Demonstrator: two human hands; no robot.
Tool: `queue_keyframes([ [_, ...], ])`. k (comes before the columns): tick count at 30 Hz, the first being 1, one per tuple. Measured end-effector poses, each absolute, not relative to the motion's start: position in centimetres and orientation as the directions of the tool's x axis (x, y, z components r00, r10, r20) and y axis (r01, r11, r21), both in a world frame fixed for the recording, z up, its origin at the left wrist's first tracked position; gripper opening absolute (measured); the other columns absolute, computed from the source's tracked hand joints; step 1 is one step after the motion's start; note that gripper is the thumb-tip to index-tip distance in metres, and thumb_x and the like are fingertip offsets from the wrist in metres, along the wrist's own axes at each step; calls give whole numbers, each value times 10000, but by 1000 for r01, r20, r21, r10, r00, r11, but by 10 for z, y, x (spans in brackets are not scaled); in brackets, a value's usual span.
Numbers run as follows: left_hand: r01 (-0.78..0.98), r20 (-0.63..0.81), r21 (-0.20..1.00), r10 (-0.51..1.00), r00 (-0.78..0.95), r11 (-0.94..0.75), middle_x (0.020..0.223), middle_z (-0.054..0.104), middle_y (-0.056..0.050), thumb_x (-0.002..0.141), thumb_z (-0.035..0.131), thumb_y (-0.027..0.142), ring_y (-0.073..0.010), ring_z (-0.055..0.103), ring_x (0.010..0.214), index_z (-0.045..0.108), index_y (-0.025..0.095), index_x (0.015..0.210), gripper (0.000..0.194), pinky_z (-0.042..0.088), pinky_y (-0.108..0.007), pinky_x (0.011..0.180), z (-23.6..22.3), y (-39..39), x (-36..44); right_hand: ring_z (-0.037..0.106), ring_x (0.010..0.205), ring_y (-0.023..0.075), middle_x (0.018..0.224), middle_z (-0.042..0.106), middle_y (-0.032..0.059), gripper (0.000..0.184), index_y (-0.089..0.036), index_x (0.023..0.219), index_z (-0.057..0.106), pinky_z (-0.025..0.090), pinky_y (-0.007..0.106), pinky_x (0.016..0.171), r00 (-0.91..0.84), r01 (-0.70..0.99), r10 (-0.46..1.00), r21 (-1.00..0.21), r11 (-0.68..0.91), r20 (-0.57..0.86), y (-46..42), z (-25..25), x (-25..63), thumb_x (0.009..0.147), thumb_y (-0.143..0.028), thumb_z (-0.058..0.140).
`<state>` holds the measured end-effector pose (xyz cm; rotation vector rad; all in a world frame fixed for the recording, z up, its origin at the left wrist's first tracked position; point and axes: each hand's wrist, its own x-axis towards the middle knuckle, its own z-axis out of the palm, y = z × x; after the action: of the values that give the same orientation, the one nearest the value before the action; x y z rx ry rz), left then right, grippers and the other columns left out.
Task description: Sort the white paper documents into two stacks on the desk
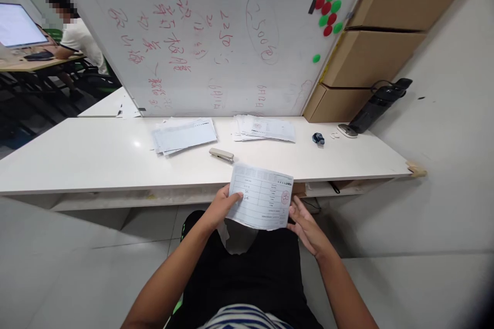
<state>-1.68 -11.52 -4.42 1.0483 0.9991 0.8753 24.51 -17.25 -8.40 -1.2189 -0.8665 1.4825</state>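
Note:
I hold a printed paper form (262,196) with a red stamp over my lap, just below the front edge of the white desk (96,157). My left hand (222,208) pinches its left edge, thumb on top. My right hand (304,223) supports its right edge with fingers partly spread beneath and beside it. More sheets hang folded under the form. On the desk lie a grey stapler (221,154), a left stack of papers (183,135) and a right stack of papers (264,128).
A whiteboard (216,36) with red writing and coloured magnets leans at the back of the desk. Cardboard boxes (370,56) stand at the right, with a black device (380,103), a small blue object (318,138). A person sits at a monitor (19,25) far left.

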Motion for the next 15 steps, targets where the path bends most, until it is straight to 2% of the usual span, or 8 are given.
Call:
queue_keyframes([
  [2,-72,-226,962,914,337,264,1098,683,-85,789,626,379,-276,634,1014,616,202,1120,375,504,-403,835,-43,-113,-13,547,1193,282,1365,515,145,644,-229,1359,456,509,436,899,-132,-352,921,-852,-388,-366,-177,-84,240,795,-472,649],
  [4,-19,-204,975,922,330,222,1089,682,-82,793,618,392,-265,644,972,617,211,1105,361,514,-390,803,-39,-108,-10,628,1064,271,1201,642,132,500,-180,1191,612,530,404,860,-180,-406,899,-803,-437,-398,-179,-80,237,764,-425,699],
  [6,42,-138,990,955,262,131,1108,666,-80,808,592,409,-245,650,919,612,217,1086,338,523,-375,756,-30,-97,-12,664,965,256,1095,693,112,410,-171,1084,670,548,373,794,-133,-431,902,-796,-425,-410,-179,-75,237,738,-379,734],
  [9,180,83,979,992,99,-100,1146,631,-82,874,484,448,-211,648,862,579,224,1108,337,519,-364,726,-13,-63,-22,671,781,212,1019,713,91,371,-172,1029,689,537,307,594,-2,-427,921,-832,-353,-390,-171,-68,236,712,-353,757],
  [12,461,355,821,934,48,-336,1138,630,-88,907,418,474,-241,604,1004,587,230,1110,360,473,-390,849,0,-13,-35,595,583,148,940,721,83,341,-158,943,697,417,245,404,74,-377,931,-875,-306,-357,-157,-66,228,683,-365,773],
  [15,670,412,636,903,125,-383,1182,619,-110,932,353,445,-266,544,1130,606,213,1081,374,397,-441,965,4,37,-45,559,551,134,870,718,81,325,-143,863,688,379,231,378,100,-358,943,-896,-263,-317,-142,-67,214,649,-363,792],
])
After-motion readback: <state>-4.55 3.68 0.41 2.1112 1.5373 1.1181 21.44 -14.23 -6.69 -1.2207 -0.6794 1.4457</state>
